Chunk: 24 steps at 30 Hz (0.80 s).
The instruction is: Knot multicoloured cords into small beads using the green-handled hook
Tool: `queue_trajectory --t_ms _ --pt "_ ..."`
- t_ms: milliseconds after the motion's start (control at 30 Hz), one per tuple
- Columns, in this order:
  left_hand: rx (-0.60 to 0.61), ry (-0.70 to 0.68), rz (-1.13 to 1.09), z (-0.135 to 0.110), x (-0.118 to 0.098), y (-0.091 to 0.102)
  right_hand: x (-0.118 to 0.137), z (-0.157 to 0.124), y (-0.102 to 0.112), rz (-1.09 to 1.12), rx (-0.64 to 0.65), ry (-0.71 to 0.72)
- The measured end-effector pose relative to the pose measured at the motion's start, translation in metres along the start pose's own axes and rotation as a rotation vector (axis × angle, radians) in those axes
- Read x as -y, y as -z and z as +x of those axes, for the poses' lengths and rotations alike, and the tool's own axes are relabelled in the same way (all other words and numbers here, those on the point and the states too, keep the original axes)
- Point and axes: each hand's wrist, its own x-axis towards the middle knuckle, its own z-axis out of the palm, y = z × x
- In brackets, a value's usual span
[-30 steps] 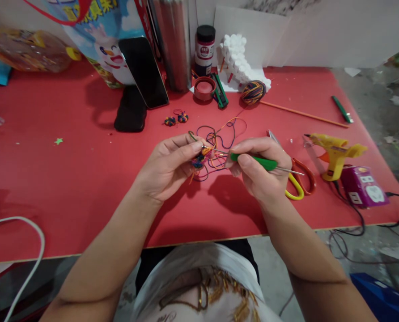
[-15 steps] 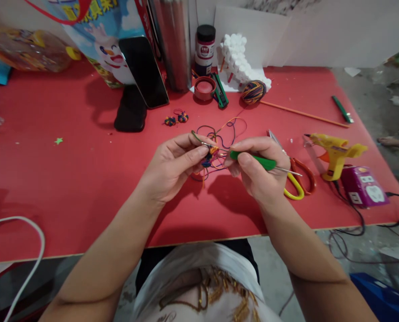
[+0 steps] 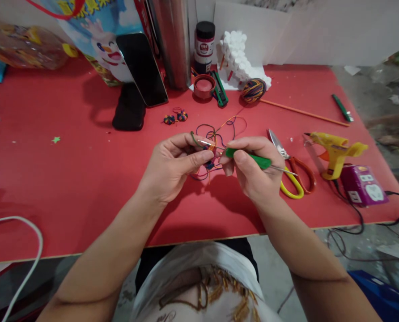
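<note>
My left hand (image 3: pixel 172 167) pinches a small multicoloured crochet piece (image 3: pixel 209 162) between thumb and fingers above the red table (image 3: pixel 68 179). My right hand (image 3: pixel 253 167) grips a green-handled crochet hook (image 3: pixel 249 158), whose metal tip reaches into the piece. Loose multicoloured yarn (image 3: pixel 226 129) trails from the piece across the table to a yarn ball (image 3: pixel 253 89) at the back. Two small finished crochet bits (image 3: pixel 175 118) lie behind my left hand.
Scissors with red and yellow handles (image 3: pixel 291 172), a yellow glue gun (image 3: pixel 333 152) and a purple power strip (image 3: pixel 362 185) sit at the right. A phone (image 3: pixel 142 69) leans on a black stand. A metal cylinder (image 3: pixel 172 42), a jar (image 3: pixel 204 47) and white foam (image 3: pixel 239 60) stand behind.
Both hands have shifted slightly left and nearer together. The hook has worked further into the crochet piece, which has turned a little in my left fingers.
</note>
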Motion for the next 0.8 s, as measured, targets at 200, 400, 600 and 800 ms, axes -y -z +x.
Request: queue_trajectory --t_ms 200,400,600,800 --pt "0.020 0.073 -0.081 -0.0003 0.0009 -0.0007 -0.0045 -0.0012 -0.0045 0.028 -0.018 0.017" --pt "0.029 0.095 -0.104 0.0007 -0.0007 0.0005 -0.0061 0.0003 -0.0029 0.050 -0.006 -0.018" --pt "0.024 0.090 -0.109 0.0025 -0.0044 0.0006 -0.0024 0.0006 -0.0006 0.014 0.015 0.024" --pt "-0.020 0.040 -0.079 0.0040 -0.0046 -0.0010 0.0024 -0.0010 0.0027 -0.014 0.048 0.016"
